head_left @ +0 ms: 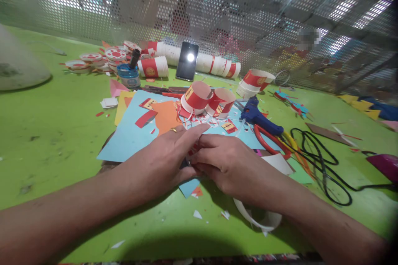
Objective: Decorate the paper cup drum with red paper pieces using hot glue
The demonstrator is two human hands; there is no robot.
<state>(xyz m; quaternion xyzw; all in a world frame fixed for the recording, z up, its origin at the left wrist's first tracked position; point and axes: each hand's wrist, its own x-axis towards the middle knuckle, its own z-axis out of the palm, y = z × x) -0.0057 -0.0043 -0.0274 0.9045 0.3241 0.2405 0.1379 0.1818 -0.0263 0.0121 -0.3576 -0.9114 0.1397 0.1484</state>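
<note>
My left hand (168, 153) and my right hand (228, 161) meet over the near edge of the light blue paper (124, 140). Between their closed fingers is a small red-and-white paper piece (192, 151), mostly hidden by the fingers. Just beyond them stand a cut red-and-white paper cup (196, 98) and a second cut cup piece (225, 101), among paper scraps. To the right, a blue glue gun (261, 118) lies over red-handled scissors (270, 143). A white paper ring (259, 219) rests below my right wrist.
A phone (187, 61) leans against a row of stacked paper cups (208, 63) at the back. A blue jar (128, 76) stands at back left, near several paper wheels (115, 54). Black cord (325, 174) loops at right. A perforated metal screen (174, 4) rises behind the green table (46, 132).
</note>
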